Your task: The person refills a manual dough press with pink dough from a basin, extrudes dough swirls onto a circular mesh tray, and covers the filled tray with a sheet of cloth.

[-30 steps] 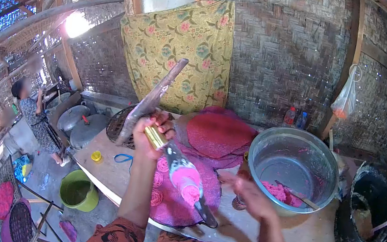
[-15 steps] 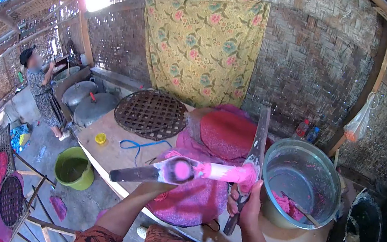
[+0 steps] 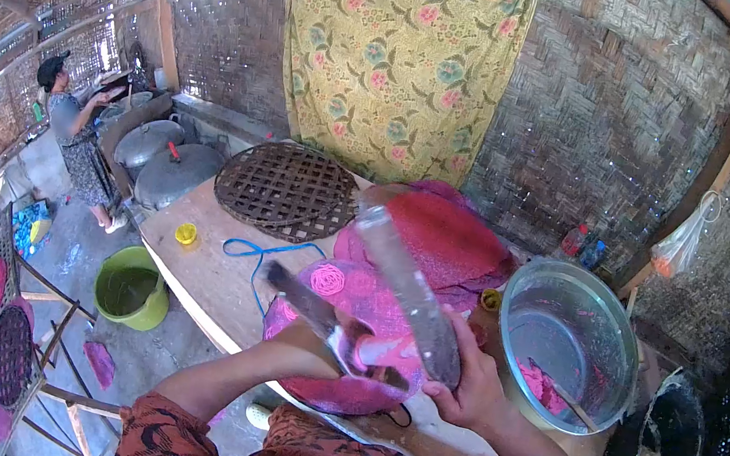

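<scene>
My left hand is closed around the lower part of a wooden hand press, its fingers mostly hidden. In my right hand is the long wooden bar of the press's plunger, gripped near its lower end. Between the two parts a pale, pink-smeared shaft shows, its end in the cup of the lower part. A coiled nest of pink strands lies on a round pink mat under the press.
A large metal basin with pink dough and a spoon stands at the right, near a black bucket. Behind are a woven tray and red round sheets. A green bucket is on the floor; another person stands far left.
The plunger has gone further into the lower part of the press, and its bar has swung to slant up leftward. My right hand turned with it. The pink nest now shows.
</scene>
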Tool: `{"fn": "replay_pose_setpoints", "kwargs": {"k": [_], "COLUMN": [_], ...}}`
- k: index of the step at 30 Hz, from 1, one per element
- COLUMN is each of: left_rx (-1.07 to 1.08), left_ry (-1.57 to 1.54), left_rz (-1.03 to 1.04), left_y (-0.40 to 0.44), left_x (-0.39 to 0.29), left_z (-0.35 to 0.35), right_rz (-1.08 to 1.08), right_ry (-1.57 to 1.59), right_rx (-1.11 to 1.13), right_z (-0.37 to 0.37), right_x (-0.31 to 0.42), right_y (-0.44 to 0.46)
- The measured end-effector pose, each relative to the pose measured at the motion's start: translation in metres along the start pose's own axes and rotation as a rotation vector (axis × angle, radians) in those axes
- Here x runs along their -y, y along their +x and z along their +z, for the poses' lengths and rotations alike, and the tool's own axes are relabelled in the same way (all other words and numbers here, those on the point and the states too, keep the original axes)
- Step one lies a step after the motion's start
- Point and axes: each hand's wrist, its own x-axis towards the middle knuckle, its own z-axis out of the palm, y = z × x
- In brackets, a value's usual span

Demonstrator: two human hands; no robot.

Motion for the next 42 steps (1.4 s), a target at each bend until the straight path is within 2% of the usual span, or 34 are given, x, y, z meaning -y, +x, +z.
{"fn": "replay_pose_setpoints", "kwargs": {"k": [1, 3, 4, 7, 8, 10, 11, 12, 13, 15, 18, 19, 20, 22, 23, 25, 29, 30, 32, 33, 34, 37, 38, 39, 41, 42], "left_rx": [-0.001, 0.229, 0.109, 0.188, 0.04, 0.021, 0.01, 0.116, 0.277, -0.01, -0.182, -0.201, -0.217, -0.226, -0.236, -0.142, -0.201, -0.164, -0.139, -0.246, -0.352, -0.383, -0.513, -0.519, -0.491, -0.582], "left_ry": [-0.007, -0.291, -0.533, -0.48, -0.473, -0.571, -0.666, -0.63, -0.599, -0.695, -1.71, -1.828, -1.943, -1.712, -1.714, -1.951, -2.1, -2.2, -2.305, -2.353, -2.396, -2.488, -2.464, -2.471, -2.449, -2.387], "left_rz": [-0.002, -0.072, 0.09, 0.087, 0.184, 0.198, 0.223, 0.162, 0.304, 0.336, 0.506, 0.554, 0.609, 0.463, 0.465, 0.3, 0.284, 0.288, 0.299, 0.259, 0.218, 0.303, 0.299, 0.291, 0.51, 0.458], "left_y": [0.002, 0.005, 0.003, -0.001, -0.002, -0.011, -0.015, -0.017, -0.015, -0.024, 0.004, 0.013, 0.022, 0.038, 0.045, 0.059, 0.07, 0.071, 0.063, 0.055, 0.05, 0.044, 0.046, 0.048, 0.056, 0.05], "left_x": [0.004, 0.012, 0.009, 0.008, 0.006, 0.001, -0.003, -0.005, 0.007, 0.01, -0.007, -0.006, -0.005, 0.013, 0.027, 0.067, 0.136, 0.162, 0.201, 0.214, 0.222, 0.232, 0.229, 0.226, 0.224, 0.207], "left_z": [0.009, 0.03, 0.04, 0.045, 0.05, 0.044, 0.037, 0.027, 0.023, 0.007, -0.028, -0.039, -0.05, -0.057, -0.054, -0.036, 0.006, 0.021, 0.051, 0.068, 0.082, 0.105, 0.104, 0.1, 0.08, 0.057], "right_rz": [0.01, 0.056, 0.1, 0.167, 0.167, 0.257, 0.468, 0.56, 0.558, 0.539, 0.552, 0.564, 0.583, 0.613, 0.625, 0.659, 0.852, 0.861, 1.133, 1.138, 1.196, 1.257, 1.24, 1.223, 1.169, 1.144], "right_ry": [-0.049, -0.022, 0.007, 0.006, 0.01, 0.532, 0.742, 1.011, 1.335, 1.819, 2.093, 2.126, 2.136, 2.128, 2.102, 2.002, 1.601, 1.598, 1.559, 1.554, 1.456, 1.268, 1.139, 1.011, 0.885, 0.804], "right_rx": [0.084, 0.119, 0.148, 0.17, 0.183, 0.289, 0.549, 0.733, 0.834, 0.944, 1.016, 1.031, 1.037, 1.024, 1.007, 0.946, 0.871, 0.873, 0.827, 0.833, 0.85, 0.851, 0.838, 0.824, 0.789, 0.755], "right_z": [-0.001, 0.007, 0.012, 0.02, 0.022, 0.02, 0.009, 0.006, 0.011, 0.028, 0.049, 0.053, 0.054, 0.053, 0.052, 0.049, 0.057, 0.061, 0.072, 0.078, 0.083, 0.077, 0.07, 0.065, 0.065, 0.07], "right_x": [0.002, 0.002, 0.003, 0.002, -0.002, -0.021, -0.056, -0.076, -0.082, -0.084, -0.074, -0.073, -0.073, -0.073, -0.074, -0.078, -0.088, -0.089, -0.087, -0.084, -0.08, -0.066, -0.069, -0.069, -0.06, -0.068], "right_y": [0.0, -0.003, -0.007, -0.016, -0.018, -0.022, -0.045, -0.064, -0.075, -0.088, -0.086, -0.085, -0.082, -0.079, -0.074, -0.064, -0.046, -0.039, -0.022, -0.018, -0.014, 0.001, 0.004, 0.006, 0.012, 0.01]}}
